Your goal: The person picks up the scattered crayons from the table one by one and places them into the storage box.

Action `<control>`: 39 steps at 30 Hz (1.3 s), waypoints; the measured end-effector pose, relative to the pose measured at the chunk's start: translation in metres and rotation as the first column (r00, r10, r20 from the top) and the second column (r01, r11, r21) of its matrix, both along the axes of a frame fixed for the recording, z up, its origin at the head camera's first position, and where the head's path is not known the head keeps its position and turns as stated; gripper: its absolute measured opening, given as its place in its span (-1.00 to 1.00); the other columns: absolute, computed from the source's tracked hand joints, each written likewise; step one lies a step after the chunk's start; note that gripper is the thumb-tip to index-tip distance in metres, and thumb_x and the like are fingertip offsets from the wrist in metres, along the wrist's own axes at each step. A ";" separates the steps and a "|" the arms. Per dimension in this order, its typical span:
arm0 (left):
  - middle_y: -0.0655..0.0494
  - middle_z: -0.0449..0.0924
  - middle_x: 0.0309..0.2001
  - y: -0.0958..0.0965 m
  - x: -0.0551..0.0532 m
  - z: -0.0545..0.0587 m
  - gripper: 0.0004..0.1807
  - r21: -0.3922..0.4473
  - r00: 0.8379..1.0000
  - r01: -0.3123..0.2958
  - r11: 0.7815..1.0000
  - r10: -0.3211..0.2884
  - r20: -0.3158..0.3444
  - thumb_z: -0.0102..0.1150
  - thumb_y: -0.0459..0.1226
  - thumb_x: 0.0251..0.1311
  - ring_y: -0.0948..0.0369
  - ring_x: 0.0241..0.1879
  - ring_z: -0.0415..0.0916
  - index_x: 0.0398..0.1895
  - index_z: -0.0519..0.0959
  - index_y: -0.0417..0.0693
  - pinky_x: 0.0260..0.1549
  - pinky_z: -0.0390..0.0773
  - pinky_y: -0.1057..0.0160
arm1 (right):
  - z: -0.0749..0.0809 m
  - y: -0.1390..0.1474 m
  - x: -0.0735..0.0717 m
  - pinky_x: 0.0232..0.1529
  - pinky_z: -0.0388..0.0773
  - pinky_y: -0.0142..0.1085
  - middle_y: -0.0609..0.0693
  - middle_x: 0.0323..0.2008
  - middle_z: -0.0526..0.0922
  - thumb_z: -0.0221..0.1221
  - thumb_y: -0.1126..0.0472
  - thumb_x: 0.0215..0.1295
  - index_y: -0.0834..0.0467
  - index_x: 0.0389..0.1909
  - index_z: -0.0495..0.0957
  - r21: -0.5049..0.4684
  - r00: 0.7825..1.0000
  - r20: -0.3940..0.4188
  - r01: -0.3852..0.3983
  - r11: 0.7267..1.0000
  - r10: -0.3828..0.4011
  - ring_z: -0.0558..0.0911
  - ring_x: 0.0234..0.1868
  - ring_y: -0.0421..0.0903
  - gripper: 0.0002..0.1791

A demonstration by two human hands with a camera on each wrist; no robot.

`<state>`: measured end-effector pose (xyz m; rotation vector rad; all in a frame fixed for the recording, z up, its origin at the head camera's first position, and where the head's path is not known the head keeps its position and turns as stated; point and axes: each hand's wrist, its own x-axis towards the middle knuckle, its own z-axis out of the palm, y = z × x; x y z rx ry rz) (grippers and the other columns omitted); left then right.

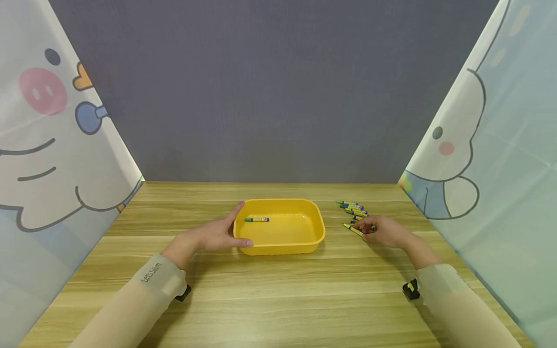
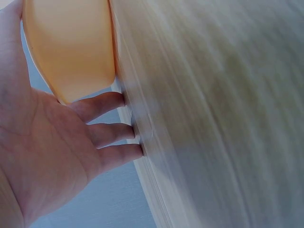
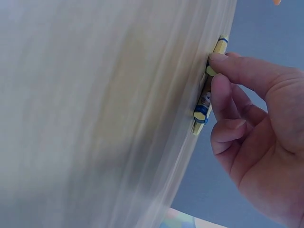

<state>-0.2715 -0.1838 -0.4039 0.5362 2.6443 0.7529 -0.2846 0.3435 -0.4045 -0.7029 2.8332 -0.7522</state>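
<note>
A yellow plastic tray (image 1: 283, 249) stands on the table, with one green-tipped crayon (image 1: 257, 220) lying inside toward its left end. My left hand (image 1: 215, 234) spans the tray's left end, thumb along the near rim and fingers at the side. In the left wrist view its fairly straight fingers reach the tabletop beside the tray (image 2: 76, 47). To the right, my right hand (image 1: 385, 232) pinches a crayon between thumb and index finger at the tabletop. A yellow crayon (image 1: 353, 229) lies at those fingertips. Several crayons (image 1: 354, 207) lie just beyond, partly hidden by the hand.
The wood-grain table (image 1: 278, 299) ends at a dark grey panel (image 1: 274, 96) at the back. Cartoon-printed cloths (image 1: 500, 145) hang on both sides. Small black devices (image 1: 411, 289) sit under the wrists.
</note>
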 end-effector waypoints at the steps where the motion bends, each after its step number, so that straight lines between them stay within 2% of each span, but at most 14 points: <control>1: -0.37 0.06 0.74 0.000 0.000 0.000 0.46 0.002 1.000 -0.001 1.000 0.001 0.002 0.29 0.54 0.21 -0.33 0.64 0.24 0.81 -0.53 0.42 0.55 0.31 -0.41 | 0.000 0.000 0.000 -0.17 0.58 -0.35 -0.02 -0.23 0.77 0.44 0.36 0.32 0.27 0.16 0.76 0.002 1.000 0.000 -0.001 1.000 0.001 0.66 -0.16 -0.22 -0.62; 5: -0.38 0.03 0.74 0.001 0.001 0.001 0.45 0.005 1.000 -0.001 1.000 0.001 0.009 0.28 0.54 0.21 -0.36 0.65 0.21 0.80 -0.55 0.45 0.55 0.29 -0.43 | 0.002 -0.002 0.002 -0.21 0.55 -0.34 0.02 -0.16 0.80 0.43 0.34 0.35 0.25 0.17 0.77 0.015 1.000 0.015 0.020 1.000 -0.020 0.62 -0.18 -0.18 -0.63; 10: -0.37 0.05 0.74 0.001 0.000 0.001 0.45 -0.005 1.000 0.001 1.000 -0.001 0.008 0.27 0.55 0.20 -0.34 0.63 0.25 0.80 -0.55 0.46 0.54 0.31 -0.42 | 0.003 -0.006 0.004 -0.34 0.46 -0.35 0.11 -0.04 0.81 0.37 0.31 0.43 0.20 0.17 0.79 0.015 0.998 0.026 0.054 0.998 -0.054 0.49 -0.33 -0.20 -0.67; 15: -0.37 0.12 0.72 0.001 -0.001 0.002 0.45 0.005 1.000 0.003 1.000 -0.003 0.003 0.29 0.54 0.20 -0.30 0.62 0.29 0.81 -0.53 0.43 0.55 0.32 -0.39 | 0.007 -0.012 0.003 -0.44 0.42 -0.39 0.10 -0.06 0.77 0.28 0.32 0.52 0.16 0.20 0.79 -0.041 0.997 0.009 0.076 0.996 -0.076 0.41 -0.47 -0.28 -0.68; 21: -0.37 0.11 0.72 0.000 -0.001 0.002 0.45 0.002 1.000 0.000 1.000 0.000 0.002 0.29 0.54 0.20 -0.31 0.63 0.28 0.80 -0.53 0.45 0.56 0.31 -0.39 | 0.019 -0.028 -0.001 -0.52 0.40 -0.38 0.07 -0.10 0.70 0.26 0.29 0.58 0.11 0.25 0.77 -0.107 0.999 0.013 0.050 0.993 -0.049 0.38 -0.56 -0.25 -0.68; 28: -0.39 0.09 0.72 0.000 -0.001 0.002 0.45 -0.008 1.000 0.005 1.000 -0.005 -0.002 0.27 0.55 0.21 -0.33 0.62 0.28 0.80 -0.55 0.43 0.56 0.30 -0.40 | 0.035 -0.057 -0.004 -0.46 0.46 -0.36 0.02 -0.04 0.69 0.26 0.20 0.62 0.00 0.28 0.77 -0.091 0.999 -0.005 0.037 0.995 -0.037 0.40 -0.50 -0.20 -0.68; 33: -0.38 0.08 0.73 0.000 0.000 0.002 0.45 -0.010 1.000 0.003 1.000 -0.003 0.001 0.27 0.55 0.21 -0.33 0.63 0.27 0.80 -0.55 0.45 0.56 0.30 -0.40 | 0.045 -0.088 -0.004 -0.45 0.52 -0.32 0.04 0.00 0.68 0.25 0.19 0.63 -0.05 0.26 0.78 -0.128 1.000 0.012 0.003 0.992 -0.002 0.49 -0.48 -0.15 -0.69; 39: -0.36 0.10 0.73 -0.001 0.000 0.001 0.45 -0.018 1.000 -0.001 1.000 0.001 -0.002 0.27 0.56 0.20 -0.32 0.63 0.27 0.80 -0.54 0.46 0.56 0.32 -0.39 | 0.050 -0.131 -0.009 -0.40 0.56 -0.30 0.06 0.07 0.69 0.28 0.22 0.60 -0.04 0.23 0.80 -0.177 0.998 0.025 -0.052 0.983 0.058 0.52 -0.42 -0.10 -0.70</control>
